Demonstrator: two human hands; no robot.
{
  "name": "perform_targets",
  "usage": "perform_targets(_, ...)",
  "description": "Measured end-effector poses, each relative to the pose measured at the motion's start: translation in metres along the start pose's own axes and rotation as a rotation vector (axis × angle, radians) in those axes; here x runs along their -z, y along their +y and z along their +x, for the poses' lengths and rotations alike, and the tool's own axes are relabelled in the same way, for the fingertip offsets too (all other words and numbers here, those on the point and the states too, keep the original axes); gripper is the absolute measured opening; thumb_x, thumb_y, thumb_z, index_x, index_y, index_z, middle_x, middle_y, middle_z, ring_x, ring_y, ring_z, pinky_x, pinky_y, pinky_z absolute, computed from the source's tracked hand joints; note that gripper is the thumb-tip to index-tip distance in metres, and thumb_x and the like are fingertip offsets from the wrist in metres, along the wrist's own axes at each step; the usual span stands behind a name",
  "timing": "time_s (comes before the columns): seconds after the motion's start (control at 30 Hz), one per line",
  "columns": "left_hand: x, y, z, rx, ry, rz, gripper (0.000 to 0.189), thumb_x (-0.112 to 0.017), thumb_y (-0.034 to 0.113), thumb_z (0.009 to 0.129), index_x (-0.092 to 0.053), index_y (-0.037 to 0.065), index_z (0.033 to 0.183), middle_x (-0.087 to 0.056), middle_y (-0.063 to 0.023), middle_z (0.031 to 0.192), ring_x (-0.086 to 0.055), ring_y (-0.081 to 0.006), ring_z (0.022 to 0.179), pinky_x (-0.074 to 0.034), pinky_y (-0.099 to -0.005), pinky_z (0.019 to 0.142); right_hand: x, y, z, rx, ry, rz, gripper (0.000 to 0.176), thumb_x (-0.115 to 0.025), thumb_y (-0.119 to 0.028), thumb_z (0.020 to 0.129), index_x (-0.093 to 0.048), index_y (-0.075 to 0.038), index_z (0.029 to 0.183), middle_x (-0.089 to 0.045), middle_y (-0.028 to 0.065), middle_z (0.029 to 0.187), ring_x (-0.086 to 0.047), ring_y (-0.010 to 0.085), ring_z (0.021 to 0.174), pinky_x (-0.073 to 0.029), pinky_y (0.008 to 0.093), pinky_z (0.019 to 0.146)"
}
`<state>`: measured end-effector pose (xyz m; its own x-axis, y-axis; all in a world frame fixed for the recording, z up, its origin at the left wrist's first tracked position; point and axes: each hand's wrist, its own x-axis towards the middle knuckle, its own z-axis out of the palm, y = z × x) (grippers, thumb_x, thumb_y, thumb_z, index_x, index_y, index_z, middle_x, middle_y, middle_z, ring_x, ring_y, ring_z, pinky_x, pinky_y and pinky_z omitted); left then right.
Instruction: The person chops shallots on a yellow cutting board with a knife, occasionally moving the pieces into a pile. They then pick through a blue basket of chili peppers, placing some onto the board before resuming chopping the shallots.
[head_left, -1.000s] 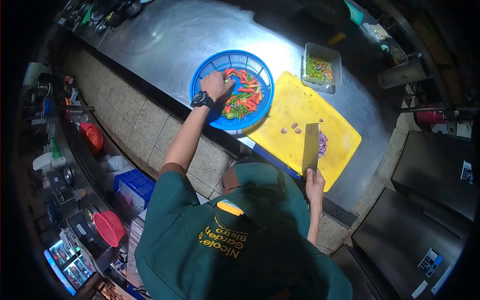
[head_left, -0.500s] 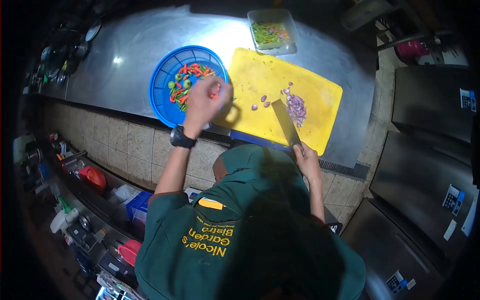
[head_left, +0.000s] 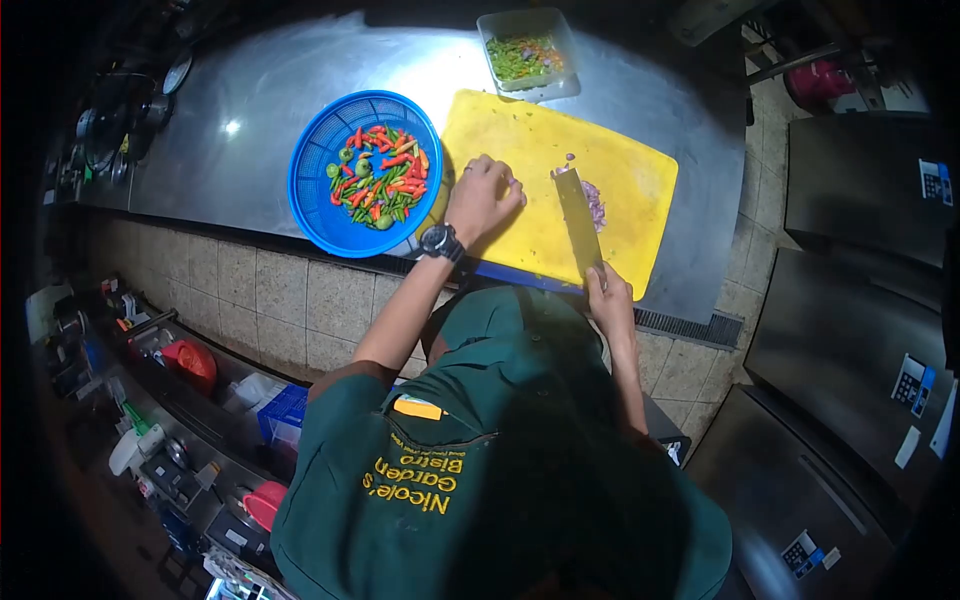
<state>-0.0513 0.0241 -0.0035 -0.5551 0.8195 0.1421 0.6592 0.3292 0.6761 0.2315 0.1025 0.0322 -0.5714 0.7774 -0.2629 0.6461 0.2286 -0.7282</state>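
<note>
My left hand (head_left: 485,200), with a watch at the wrist, is over the left part of the yellow cutting board (head_left: 625,160). Its fingers are curled together, and whatever they hold is hidden. My right hand (head_left: 608,296) grips the handle of a wide-bladed knife (head_left: 578,222), whose blade lies across the board beside chopped purple shallots (head_left: 595,208). A small shallot piece (head_left: 570,157) is just beyond the blade's tip. Left of the board, a blue basket (head_left: 302,190) holds red and green chillies (head_left: 395,185) and a few round green fruits (head_left: 364,168).
A clear plastic container (head_left: 567,52) with chopped green and orange pieces stands behind the board on the steel table (head_left: 240,160). At the lower left is a shelf with a red bowl (head_left: 190,365) and a blue box (head_left: 285,415). Steel cabinets (head_left: 850,370) stand at the right.
My left hand has moved right, from over the basket to over the board, uncovering the chillies. The loose shallots near the blade no longer show. My right hand still holds the knife.
</note>
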Motion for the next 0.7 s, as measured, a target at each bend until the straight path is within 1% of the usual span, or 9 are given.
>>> perform_targets(0.07, -0.007, -0.017, 0.006, -0.052, -0.015, 0.092, 0.023, -0.076, 0.029, 0.090, -0.071, 0.007, 0.093, -0.067, -0.0151, 0.096, -0.065, -0.0361, 0.093, -0.054, -0.0478, 0.082, -0.006, 0.009, -0.003, 0.019, 0.021, -0.007, 0.026, -0.062, -0.019, 0.104, -0.069, 0.002, 0.117, -0.074, 0.0273, 0.103, -0.072, 0.0456, 0.099, -0.058, 0.0463, 0.082)
perform_targets(0.2, -0.003, -0.014, 0.004, -0.076, -0.060, 0.131, 0.021, -0.075, 0.028, 0.091, -0.073, 0.008, 0.097, -0.069, -0.0144, 0.101, -0.065, -0.0367, 0.097, -0.054, -0.0491, 0.086, -0.008, 0.008, -0.008, -0.002, 0.015, 0.057, 0.026, -0.062, -0.019, 0.104, -0.069, 0.002, 0.117, -0.074, 0.0274, 0.105, -0.071, 0.0461, 0.102, -0.058, 0.0463, 0.084)
perform_targets(0.27, -0.004, -0.012, 0.001, -0.215, 0.197, 0.138, 0.019, -0.075, 0.025, 0.091, -0.074, 0.010, 0.103, -0.070, -0.0137, 0.102, -0.065, -0.0359, 0.098, -0.054, -0.0489, 0.085, -0.007, 0.007, -0.007, -0.034, -0.008, 0.055, 0.031, -0.061, -0.019, 0.103, -0.068, 0.002, 0.125, -0.075, 0.0254, 0.110, -0.073, 0.0422, 0.107, -0.057, 0.0446, 0.088)
perform_targets(0.3, -0.001, -0.005, -0.004, -0.222, 0.190, 0.135, 0.019, -0.075, 0.025, 0.091, -0.074, 0.010, 0.103, -0.070, -0.0137, 0.102, -0.065, -0.0359, 0.098, -0.054, -0.0489, 0.085, -0.004, 0.004, -0.008, -0.041, -0.001, 0.058, 0.031, -0.061, -0.019, 0.103, -0.068, 0.002, 0.125, -0.075, 0.0254, 0.110, -0.073, 0.0422, 0.107, -0.057, 0.0446, 0.088)
perform_targets(0.37, 0.011, 0.013, -0.018, -0.222, 0.006, 0.087, 0.019, -0.076, 0.023, 0.092, -0.075, 0.012, 0.107, -0.071, -0.0113, 0.102, -0.067, -0.0350, 0.098, -0.055, -0.0471, 0.083, -0.001, -0.003, -0.009, 0.001, 0.004, 0.040, 0.025, -0.061, -0.018, 0.103, -0.068, 0.001, 0.118, -0.074, 0.0268, 0.103, -0.071, 0.0460, 0.100, -0.057, 0.0475, 0.081)
perform_targets(0.4, 0.010, 0.019, -0.024, -0.124, -0.115, 0.096, 0.017, -0.076, 0.021, 0.092, -0.076, 0.012, 0.106, -0.073, -0.0117, 0.102, -0.069, -0.0337, 0.096, -0.057, -0.0453, 0.080, -0.004, -0.002, -0.009, -0.005, 0.012, 0.049, 0.025, -0.061, -0.018, 0.103, -0.068, 0.001, 0.118, -0.074, 0.0268, 0.103, -0.071, 0.0460, 0.100, -0.057, 0.0475, 0.081)
perform_targets(0.5, -0.013, 0.012, -0.031, -0.110, -0.129, 0.016, 0.016, -0.075, 0.019, 0.092, -0.076, 0.010, 0.106, -0.075, -0.0134, 0.101, -0.071, -0.0333, 0.091, -0.058, -0.0444, 0.076, -0.012, 0.007, -0.011, 0.051, 0.038, 0.122, 0.025, -0.062, -0.017, 0.102, -0.069, 0.001, 0.117, -0.075, 0.0254, 0.102, -0.071, 0.0470, 0.097, -0.057, 0.0474, 0.080)
perform_targets(0.6, -0.025, 0.016, -0.032, -0.211, -0.106, 0.088, 0.013, -0.074, 0.017, 0.093, -0.077, 0.008, 0.103, -0.076, -0.0148, 0.098, -0.072, -0.0328, 0.089, -0.059, -0.0443, 0.075, -0.024, 0.018, -0.017, 0.058, 0.074, -0.009, 0.024, -0.066, -0.018, 0.100, -0.071, 0.000, 0.116, -0.075, 0.0221, 0.101, -0.070, 0.0446, 0.090, -0.057, 0.0464, 0.079)
perform_targets(0.7, -0.024, 0.026, -0.034, -0.251, -0.220, 0.003, 0.013, -0.076, 0.019, 0.093, -0.080, 0.007, 0.097, -0.078, -0.0115, 0.097, -0.073, -0.0314, 0.086, -0.060, -0.0419, 0.074, -0.036, 0.021, -0.016, 0.429, 0.263, -0.426, 0.026, -0.072, -0.020, 0.096, -0.073, -0.002, 0.115, -0.075, 0.0138, 0.097, -0.069, 0.0345, 0.081, -0.058, 0.0439, 0.079)
